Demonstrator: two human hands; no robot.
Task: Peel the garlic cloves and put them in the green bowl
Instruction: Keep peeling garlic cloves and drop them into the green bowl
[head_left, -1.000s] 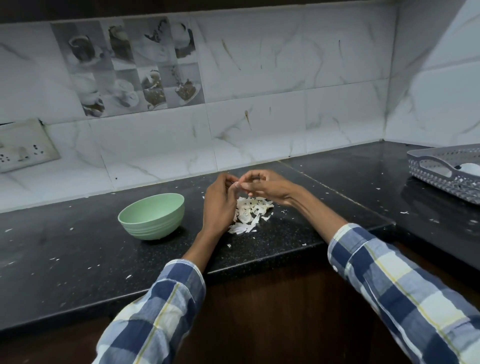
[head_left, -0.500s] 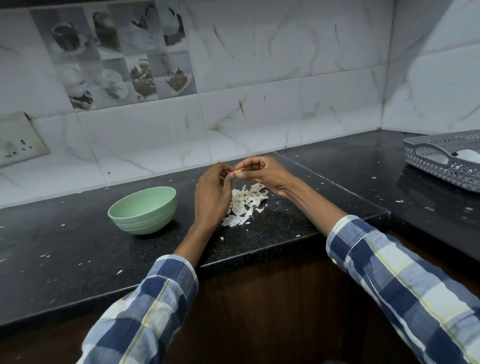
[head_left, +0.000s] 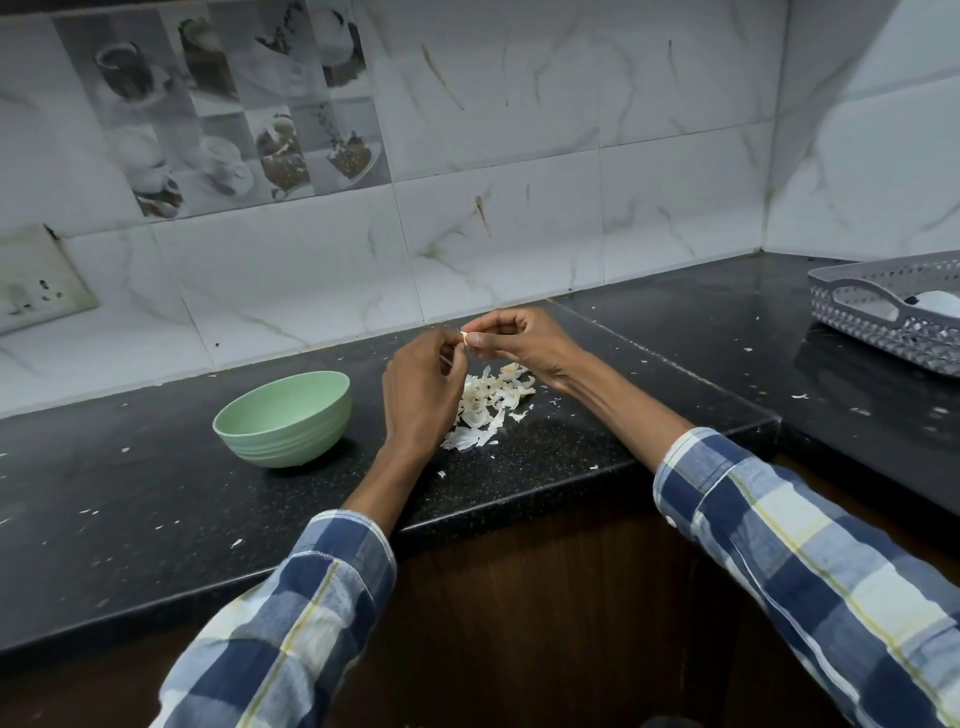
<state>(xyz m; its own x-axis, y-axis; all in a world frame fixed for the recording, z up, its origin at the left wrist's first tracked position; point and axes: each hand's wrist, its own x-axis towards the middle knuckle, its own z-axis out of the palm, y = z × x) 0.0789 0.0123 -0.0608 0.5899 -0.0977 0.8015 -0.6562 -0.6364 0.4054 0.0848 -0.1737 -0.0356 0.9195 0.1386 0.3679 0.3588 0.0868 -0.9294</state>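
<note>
garlic clove (head_left: 464, 338) sits pinched between left hand (head_left: 422, 387) and right hand (head_left: 514, 343), raised over the peel pile (head_left: 488, 405) so skins likely drop there; green bowl (head_left: 283, 418) waits just left.

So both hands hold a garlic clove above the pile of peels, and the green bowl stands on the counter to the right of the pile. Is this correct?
Not quite. In the head view the green bowl stands to the left of the pile of peels, not to the right. The rest holds: the left hand and right hand pinch a garlic clove above the pile, on the counter.
</note>
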